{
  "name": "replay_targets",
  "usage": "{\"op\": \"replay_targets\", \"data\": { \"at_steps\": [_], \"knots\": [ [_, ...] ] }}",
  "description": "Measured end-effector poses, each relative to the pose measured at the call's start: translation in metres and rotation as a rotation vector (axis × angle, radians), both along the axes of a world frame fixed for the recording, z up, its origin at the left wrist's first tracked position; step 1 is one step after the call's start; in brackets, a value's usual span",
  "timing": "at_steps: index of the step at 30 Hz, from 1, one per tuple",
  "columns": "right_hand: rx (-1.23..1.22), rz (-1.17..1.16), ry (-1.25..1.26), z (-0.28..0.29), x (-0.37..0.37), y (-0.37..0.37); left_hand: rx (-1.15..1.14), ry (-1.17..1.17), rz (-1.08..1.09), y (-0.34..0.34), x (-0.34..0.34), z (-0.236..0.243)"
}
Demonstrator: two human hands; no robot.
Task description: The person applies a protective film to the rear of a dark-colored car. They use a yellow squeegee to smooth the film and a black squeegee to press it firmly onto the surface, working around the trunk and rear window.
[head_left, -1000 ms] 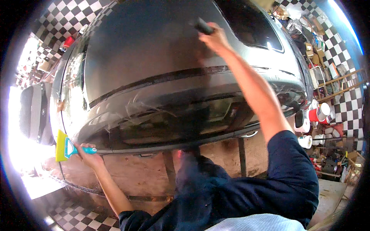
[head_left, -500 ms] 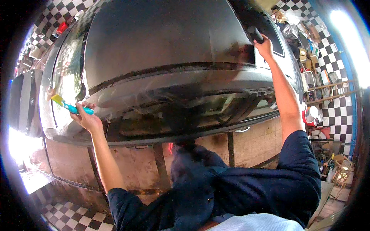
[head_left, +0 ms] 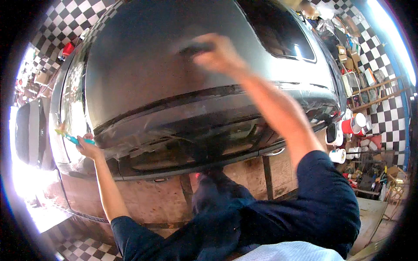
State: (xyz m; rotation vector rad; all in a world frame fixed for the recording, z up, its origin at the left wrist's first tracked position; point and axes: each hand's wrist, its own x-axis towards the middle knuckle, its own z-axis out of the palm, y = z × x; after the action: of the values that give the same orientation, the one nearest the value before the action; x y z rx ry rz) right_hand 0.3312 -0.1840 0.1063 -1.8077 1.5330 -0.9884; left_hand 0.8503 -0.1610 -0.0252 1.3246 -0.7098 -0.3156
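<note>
- A car workshop or garage, by the look of it: a dark car (head_left: 143, 56) fills the space beneath the right hand (head_left: 220, 54).
- Well to the right of that hand, past the car's end, white and red buckets (head_left: 347, 126) stand bunched together.
- Farther away than the buckets, still right of it, cardboard boxes (head_left: 342, 57) and wooden poles (head_left: 379, 99) lie in clutter.
- Black-and-white checkered tiles (head_left: 393, 117) show far right of it, and also below the left hand (head_left: 89, 150).
</note>
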Motion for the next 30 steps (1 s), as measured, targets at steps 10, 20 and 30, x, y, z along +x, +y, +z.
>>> {"op": "replay_targets", "data": {
  "at_steps": [10, 20, 30],
  "knots": [
    [-0.159, -0.404, 0.373, -0.031, -0.192, -0.077, 0.233, -0.130, 0.079, 0.003, -0.046, -0.003],
    [0.100, 0.266, -0.136, 0.006, 0.060, -0.107, 0.166, -0.227, 0.089, 0.008, -0.032, -0.007],
    [-0.146, -0.289, 0.494, -0.037, -0.104, -0.145, 0.106, -0.167, 0.068, 0.007, -0.049, -0.001]
  ]
}}
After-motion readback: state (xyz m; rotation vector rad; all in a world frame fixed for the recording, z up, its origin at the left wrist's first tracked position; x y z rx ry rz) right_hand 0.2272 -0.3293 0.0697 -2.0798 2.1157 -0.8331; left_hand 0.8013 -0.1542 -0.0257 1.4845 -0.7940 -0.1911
